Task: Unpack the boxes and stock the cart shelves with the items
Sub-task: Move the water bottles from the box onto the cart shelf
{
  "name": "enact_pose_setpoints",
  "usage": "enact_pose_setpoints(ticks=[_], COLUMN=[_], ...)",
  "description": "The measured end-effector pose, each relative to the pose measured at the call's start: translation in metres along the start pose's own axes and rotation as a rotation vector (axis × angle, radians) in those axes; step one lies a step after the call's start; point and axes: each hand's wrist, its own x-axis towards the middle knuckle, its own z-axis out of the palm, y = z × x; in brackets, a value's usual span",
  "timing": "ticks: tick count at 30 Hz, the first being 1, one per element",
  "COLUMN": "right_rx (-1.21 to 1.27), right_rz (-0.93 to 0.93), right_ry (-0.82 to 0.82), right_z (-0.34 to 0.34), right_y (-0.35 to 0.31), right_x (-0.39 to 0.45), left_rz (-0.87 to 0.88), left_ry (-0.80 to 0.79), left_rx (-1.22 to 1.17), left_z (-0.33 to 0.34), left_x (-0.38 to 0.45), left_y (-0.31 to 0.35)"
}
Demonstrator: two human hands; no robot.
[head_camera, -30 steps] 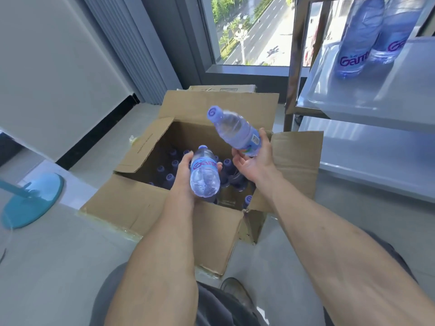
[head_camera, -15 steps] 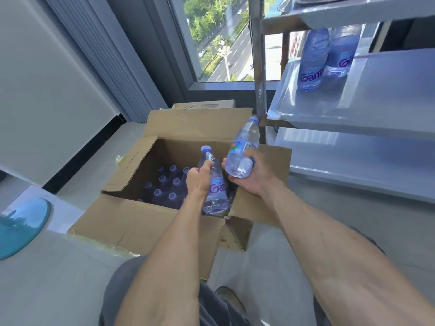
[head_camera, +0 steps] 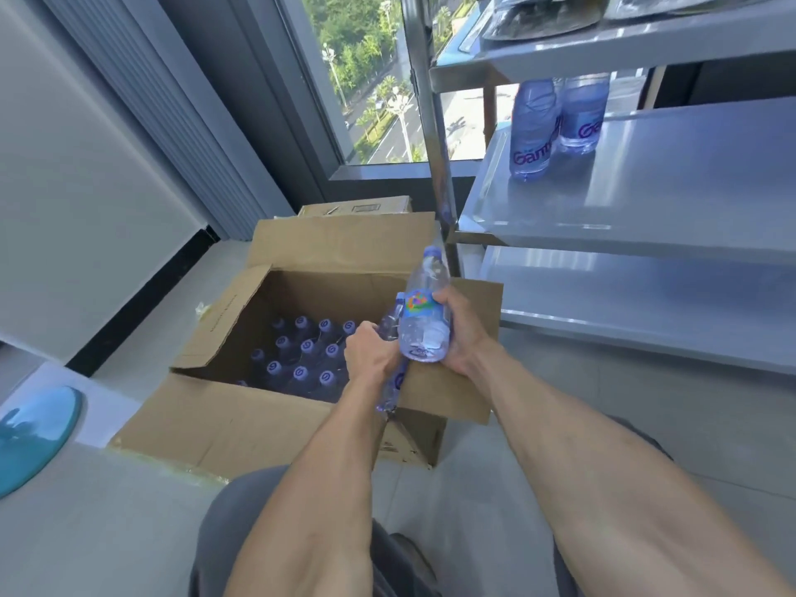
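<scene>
A person crouched over an open cardboard box [head_camera: 267, 420] at the centre of the frame holds a water bottle in each hand. The right hand [head_camera: 463, 333] is wrapped around the lower body of one bottle [head_camera: 424, 325], which stands nearly upright with its cap toward the top of the frame, over the box's right flap. The left hand [head_camera: 372, 353] grips a second bottle [head_camera: 390, 389], largely hidden behind the first and the hand; its base shows just below the wrist, against the box's right edge. Inside the box, rows of capped bottles [head_camera: 306, 353] stand packed together, their purple tops showing. At the right of the frame rises a steel cart [head_camera: 646, 209] with stacked shelves; two bottles [head_camera: 555, 122] already stand side by side at the back left corner of its middle shelf. The lower shelf [head_camera: 646, 303] lies just right of the box. A second carton [head_camera: 357, 206] sits behind the box, below a window in the upper centre.
</scene>
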Motion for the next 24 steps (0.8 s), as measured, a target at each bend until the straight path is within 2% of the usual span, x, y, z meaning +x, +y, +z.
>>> enact_pose_setpoints(ticks=[2, 4, 5, 7, 8, 10, 12, 14, 16, 19, 21, 24], right_rx=[0.071, 0.102, 0.093, 0.094, 0.104, 0.116, 0.108, 0.111, 0.098, 0.085, 0.023, -0.09], right_rz=[0.037, 0.065, 0.07, 0.043, 0.022, -0.009, -0.021, -0.01, -0.014, -0.069, -0.094, -0.14], right_ry=[0.016, 0.072, 0.093, 0.091, 0.081, 0.047, 0.006, -0.009, -0.019, -0.135, -0.086, 0.059], right_z=[-0.004, -0.01, -0.012, -0.011, -0.009, -0.003, 0.001, -0.001, -0.005, -0.004, -0.012, -0.037], right_y=[0.002, 0.001, 0.0, -0.003, -0.005, -0.011, -0.025, -0.045, -0.066, -0.089, -0.103, -0.132], right_x=[-0.004, -0.006, -0.008, -0.01, -0.012, -0.019, -0.03, -0.043, -0.054, -0.075, -0.09, -0.113], left_rz=[-0.027, -0.115, -0.207, -0.33, -0.335, -0.284, -0.251, -0.259, -0.267, -0.291, -0.308, -0.202], left_ry=[-0.044, -0.064, -0.131, -0.369, -0.471, -0.627, -0.751, -0.798, -0.785, -0.724, -0.774, -0.922], left_rx=[-0.078, -0.356, -0.576, -1.008, -1.159, -1.311, -1.366, -1.369, -1.319, -1.223, -1.194, -1.112], left_z=[-0.01, -0.02, -0.025, -0.037, -0.042, -0.047, -0.049, -0.048, -0.042, -0.029, -0.02, -0.011], left_x=[0.009, 0.014, 0.014, 0.013, 0.012, 0.006, -0.003, -0.015, -0.026, -0.043, -0.057, -0.069], left_y=[-0.001, 0.003, 0.007, 0.019, 0.025, 0.039, 0.053, 0.068, 0.084, 0.11, 0.13, 0.167])
